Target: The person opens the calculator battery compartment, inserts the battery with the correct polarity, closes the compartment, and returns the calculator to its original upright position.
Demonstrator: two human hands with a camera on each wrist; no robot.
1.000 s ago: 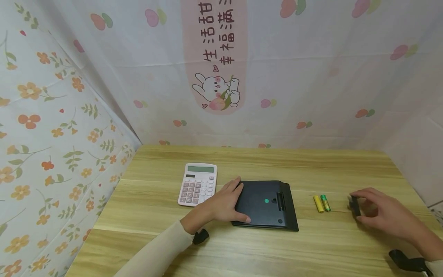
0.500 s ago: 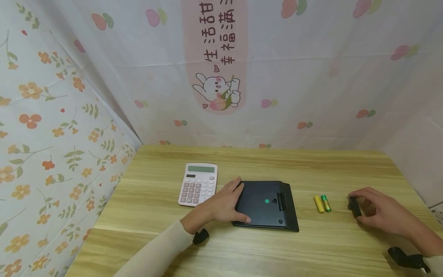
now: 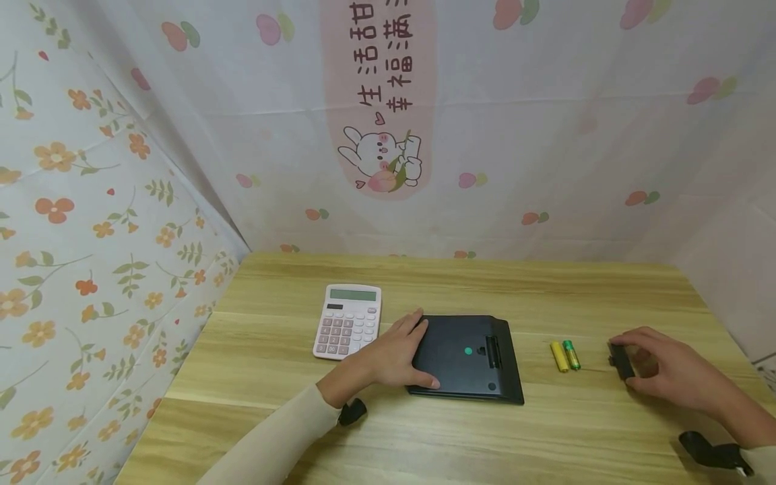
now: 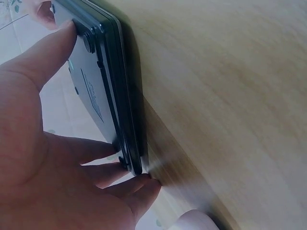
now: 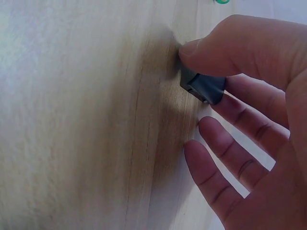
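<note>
A flat black electronic device (image 3: 457, 367) lies underside up in the middle of the table, its battery slot (image 3: 493, 352) uncovered on the right side. My left hand (image 3: 394, 353) holds it at the left, thumb on the near corner and fingers along the far corner; the left wrist view shows this span from below. Right of the device, my right hand (image 3: 673, 367) pinches a small black battery cover (image 3: 621, 362) between thumb and fingers, low over the table. In the right wrist view the other fingers are spread beside the cover (image 5: 204, 87). Two batteries, one yellow (image 3: 560, 357) and one green (image 3: 571, 355), lie between.
A pale pink calculator (image 3: 348, 322) lies face up left of the device, partly behind my left hand. The wooden table (image 3: 461, 289) meets a patterned cloth (image 3: 515, 135) at the back, with a flowered cloth (image 3: 91, 269) along the left.
Almost everything stays in place. The battery cover has turned slightly in my right hand; my left hand has not moved on the device.
</note>
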